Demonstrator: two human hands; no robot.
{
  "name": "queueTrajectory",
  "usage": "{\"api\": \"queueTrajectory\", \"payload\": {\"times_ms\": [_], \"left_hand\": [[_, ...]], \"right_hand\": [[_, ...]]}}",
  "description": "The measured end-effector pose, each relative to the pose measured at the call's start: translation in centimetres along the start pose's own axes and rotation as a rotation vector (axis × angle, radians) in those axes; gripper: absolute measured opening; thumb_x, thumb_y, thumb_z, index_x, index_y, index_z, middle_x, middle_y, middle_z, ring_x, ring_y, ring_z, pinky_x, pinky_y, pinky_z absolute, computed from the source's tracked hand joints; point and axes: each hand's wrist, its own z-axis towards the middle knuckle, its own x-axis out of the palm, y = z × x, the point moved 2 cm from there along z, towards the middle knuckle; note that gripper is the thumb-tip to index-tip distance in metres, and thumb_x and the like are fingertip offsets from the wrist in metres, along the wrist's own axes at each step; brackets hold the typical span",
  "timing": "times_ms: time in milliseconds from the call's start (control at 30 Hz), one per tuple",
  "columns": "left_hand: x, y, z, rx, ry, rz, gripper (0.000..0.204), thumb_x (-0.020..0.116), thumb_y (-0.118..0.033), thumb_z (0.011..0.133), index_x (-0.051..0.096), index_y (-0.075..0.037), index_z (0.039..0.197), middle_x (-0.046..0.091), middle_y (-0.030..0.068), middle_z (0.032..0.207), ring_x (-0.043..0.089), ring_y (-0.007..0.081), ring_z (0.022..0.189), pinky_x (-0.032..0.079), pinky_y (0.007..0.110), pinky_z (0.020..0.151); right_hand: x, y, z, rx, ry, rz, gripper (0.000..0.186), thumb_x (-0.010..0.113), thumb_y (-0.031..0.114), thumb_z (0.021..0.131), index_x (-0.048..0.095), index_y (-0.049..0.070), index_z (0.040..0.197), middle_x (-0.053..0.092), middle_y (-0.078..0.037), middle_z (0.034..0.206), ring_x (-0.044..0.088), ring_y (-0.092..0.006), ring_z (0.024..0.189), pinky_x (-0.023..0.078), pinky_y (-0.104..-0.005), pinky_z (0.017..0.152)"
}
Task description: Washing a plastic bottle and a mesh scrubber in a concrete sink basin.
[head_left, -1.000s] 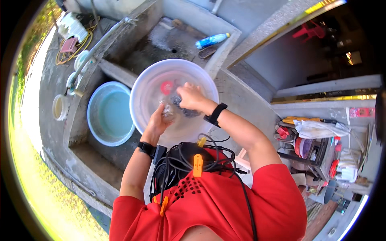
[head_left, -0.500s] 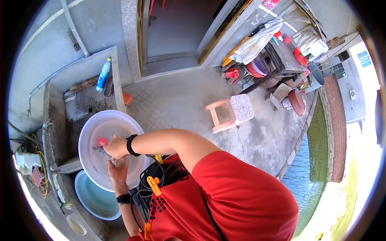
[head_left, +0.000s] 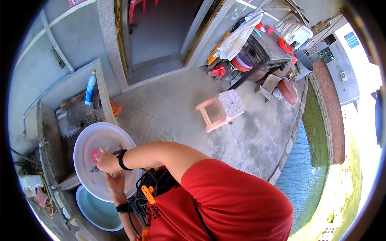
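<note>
A large white plastic basin (head_left: pixel 82 182) is under my hands at the left. Inside it lie a pink-red round patch or object (head_left: pixel 95 155) and small dark bits (head_left: pixel 95 169). My right hand (head_left: pixel 107 161) reaches in from the right over the basin, its fingers curled and pressed together. Just below, my left hand (head_left: pixel 116 182) comes up from the lower edge with its fingers bent around something close to the right hand. What lies between the two hands is too small and covered to name.
The basin overlaps a concrete sink (head_left: pixel 68 184) holding a blue bottle (head_left: pixel 91 88). Below sits a light-blue basin of water (head_left: pixel 98 213). A pink-and-white stool (head_left: pixel 231 105) stands on the concrete floor, and a cluttered table (head_left: pixel 273 50) is at the back right. Water (head_left: pixel 295 168) lies past the floor's edge.
The whole view has shifted, so the stool and table appear further left. Both hands remain close together over the white basin; more dark bits now show beside the right wrist.
</note>
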Motion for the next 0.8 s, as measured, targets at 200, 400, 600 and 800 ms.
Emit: {"api": "queueTrajectory", "payload": {"times_ms": [200, 400, 600, 800], "left_hand": [[-4.4, -0.8, 0.3, -0.004, 0.079, 0.024, 0.040, 0.032, -0.032, 0.102, 0.053, -0.007, 0.124, 0.063, 0.0095, 0.121, 0.061, 0.0263, 0.107, 0.048, 0.042, 0.089], [-1.8, -1.0, 0.2, -0.016, 0.053, -0.075, 0.037, 0.034, -0.034, 0.101, 0.055, -0.008, 0.119, 0.063, 0.0092, 0.117, 0.062, 0.0246, 0.102, 0.050, 0.041, 0.083], [-2.6, -0.1, 0.8, -0.072, 0.017, -0.127, 0.038, 0.033, -0.038, 0.102, 0.051, -0.009, 0.120, 0.064, 0.0108, 0.114, 0.063, 0.0290, 0.099, 0.051, 0.045, 0.079], [-4.4, -0.9, 1.7, -0.018, -0.004, 0.025, 0.038, 0.032, -0.042, 0.102, 0.050, -0.014, 0.122, 0.062, 0.0109, 0.118, 0.063, 0.0316, 0.100, 0.051, 0.048, 0.076]], "right_hand": [[-0.3, 2.6, -0.5, -0.174, 0.111, -0.029, 0.012, 0.068, 0.019, 0.065, 0.071, 0.010, 0.072, 0.065, -0.012, 0.078, 0.066, -0.0294, 0.082, 0.034, -0.0560, 0.094], [0.4, 0.8, 0.7, -0.017, 0.096, 0.003, 0.011, 0.069, 0.017, 0.066, 0.070, 0.007, 0.071, 0.067, -0.015, 0.081, 0.068, -0.0322, 0.081, 0.032, -0.0613, 0.098], [-0.7, 0.8, -0.9, -0.082, 0.246, 0.074, 0.013, 0.071, 0.016, 0.069, 0.070, 0.004, 0.074, 0.068, -0.017, 0.078, 0.068, -0.0327, 0.078, 0.030, -0.0631, 0.100], [1.0, -0.2, 0.8, -0.048, 0.093, 0.011, 0.010, 0.066, 0.014, 0.069, 0.068, 0.005, 0.072, 0.068, -0.015, 0.074, 0.068, -0.0316, 0.073, 0.035, -0.0619, 0.092]]}}
